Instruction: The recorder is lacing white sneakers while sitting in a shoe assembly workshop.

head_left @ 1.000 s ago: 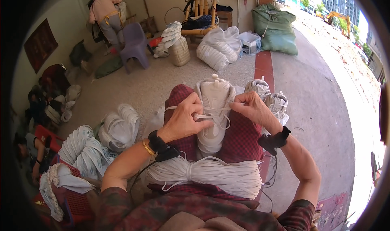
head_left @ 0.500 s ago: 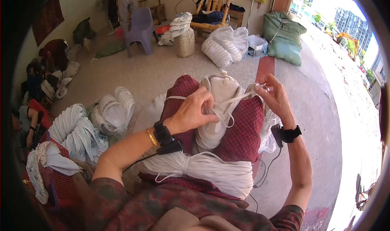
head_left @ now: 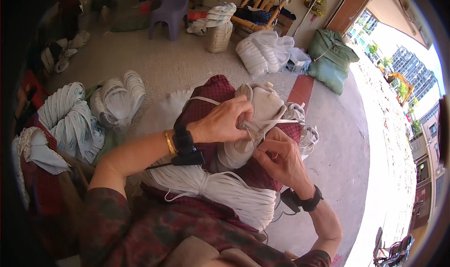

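A white lace-up shoe lies between my knees, over the dark red checked cloth on my lap. At its left side, my left hand pinches a white shoelace close to the eyelets. My right hand is bent over the shoe's right side, thumb and forefinger pressed together on the lace beside the left fingertips. The lace's other strands loop across the shoe's opening. Across my lap, nearer to me, rests a thick bundle of white laces, tied round the middle.
Stacks of white shoe parts stand at the left beside a red basket. Farther off are a purple chair, a bamboo chair, a bagged white stack and a green sack. More white shoes hang right of my knee.
My right hand has come down and left from beyond the shoe's right side to meet my left hand at the lace. The whole view has tilted and shifted.
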`<action>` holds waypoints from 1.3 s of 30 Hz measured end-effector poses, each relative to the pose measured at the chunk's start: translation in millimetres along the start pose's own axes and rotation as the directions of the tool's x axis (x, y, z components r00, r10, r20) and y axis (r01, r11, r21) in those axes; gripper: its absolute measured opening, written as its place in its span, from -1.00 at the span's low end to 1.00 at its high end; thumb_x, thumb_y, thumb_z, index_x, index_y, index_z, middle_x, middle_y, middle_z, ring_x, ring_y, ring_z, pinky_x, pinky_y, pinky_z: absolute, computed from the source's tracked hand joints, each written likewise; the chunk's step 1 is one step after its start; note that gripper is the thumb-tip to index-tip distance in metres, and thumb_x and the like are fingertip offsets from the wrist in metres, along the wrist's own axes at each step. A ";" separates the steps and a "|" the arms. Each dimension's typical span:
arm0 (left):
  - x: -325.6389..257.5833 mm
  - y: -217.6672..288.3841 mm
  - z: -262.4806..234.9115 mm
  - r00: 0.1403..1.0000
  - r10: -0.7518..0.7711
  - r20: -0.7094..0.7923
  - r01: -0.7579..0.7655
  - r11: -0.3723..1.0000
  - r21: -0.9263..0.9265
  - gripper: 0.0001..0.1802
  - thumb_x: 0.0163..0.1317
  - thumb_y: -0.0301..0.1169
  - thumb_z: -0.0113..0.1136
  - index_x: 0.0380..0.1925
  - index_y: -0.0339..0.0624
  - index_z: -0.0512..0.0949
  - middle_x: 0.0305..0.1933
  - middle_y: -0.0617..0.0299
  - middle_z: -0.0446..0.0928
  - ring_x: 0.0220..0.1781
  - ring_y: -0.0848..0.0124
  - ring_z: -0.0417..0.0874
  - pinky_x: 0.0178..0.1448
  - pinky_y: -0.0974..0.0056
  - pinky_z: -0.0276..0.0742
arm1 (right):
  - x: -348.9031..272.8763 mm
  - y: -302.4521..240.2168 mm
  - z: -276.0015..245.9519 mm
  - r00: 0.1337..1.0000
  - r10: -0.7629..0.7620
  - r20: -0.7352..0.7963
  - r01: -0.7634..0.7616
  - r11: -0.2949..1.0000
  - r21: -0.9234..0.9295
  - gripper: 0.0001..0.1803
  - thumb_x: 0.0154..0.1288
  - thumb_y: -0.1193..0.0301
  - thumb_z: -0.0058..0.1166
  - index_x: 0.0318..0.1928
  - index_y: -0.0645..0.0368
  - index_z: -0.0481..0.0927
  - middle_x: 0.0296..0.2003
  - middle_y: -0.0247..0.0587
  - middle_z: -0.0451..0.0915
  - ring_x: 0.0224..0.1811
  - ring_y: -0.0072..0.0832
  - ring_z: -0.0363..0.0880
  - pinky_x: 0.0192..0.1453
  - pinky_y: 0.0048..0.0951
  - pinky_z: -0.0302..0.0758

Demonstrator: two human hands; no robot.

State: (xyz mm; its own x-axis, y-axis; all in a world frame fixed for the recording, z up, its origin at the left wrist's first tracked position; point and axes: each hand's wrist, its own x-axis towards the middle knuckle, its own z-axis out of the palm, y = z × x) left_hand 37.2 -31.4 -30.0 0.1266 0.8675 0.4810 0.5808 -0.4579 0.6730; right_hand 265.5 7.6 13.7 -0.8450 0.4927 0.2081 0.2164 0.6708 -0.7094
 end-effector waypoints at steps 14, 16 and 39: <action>-4.9 -1.5 -11.1 0.970 0.151 -0.190 -0.092 0.953 0.288 -0.68 0.09 -0.47 0.42 -0.29 -0.23 0.41 -0.19 0.07 0.42 -0.14 0.04 0.56 -0.06 0.10 0.51 | 15.0 34.2 -28.7 0.991 0.046 -0.123 -0.055 0.996 -0.072 -0.69 0.14 0.45 0.40 -0.47 0.28 0.47 -0.27 -0.32 0.44 -0.35 -0.53 0.38 -0.26 -0.47 0.40; -5.5 -2.8 -13.0 0.976 0.036 -0.215 0.010 0.979 0.206 -0.78 0.17 -0.44 0.37 -0.33 -0.27 0.50 -0.28 0.04 0.52 -0.25 0.07 0.62 -0.13 0.06 0.54 | 13.2 36.9 -28.3 0.991 0.030 -0.132 -0.043 0.994 -0.098 -0.73 0.11 0.49 0.39 -0.43 0.27 0.48 -0.27 -0.31 0.44 -0.36 -0.52 0.38 -0.27 -0.47 0.40; -9.7 -55.3 -101.7 0.934 -0.328 -0.142 0.350 0.921 0.170 -0.80 0.24 -0.40 0.36 -0.46 -0.30 0.61 -0.55 0.26 0.58 -0.44 0.48 0.62 -0.28 0.29 0.56 | 24.4 25.6 -19.8 0.985 -0.112 -0.128 0.054 0.919 -0.390 -0.76 0.16 0.53 0.28 -0.12 0.15 0.62 -0.22 -0.10 0.55 -0.22 -0.13 0.63 -0.16 -0.17 0.54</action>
State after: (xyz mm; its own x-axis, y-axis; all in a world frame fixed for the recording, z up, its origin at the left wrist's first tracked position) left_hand -77.9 -34.2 -14.7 -0.1863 0.9331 0.3076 0.7158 -0.0855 0.6930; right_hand 260.1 47.7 13.9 -0.7944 0.4810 0.3710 0.3436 0.8594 -0.3786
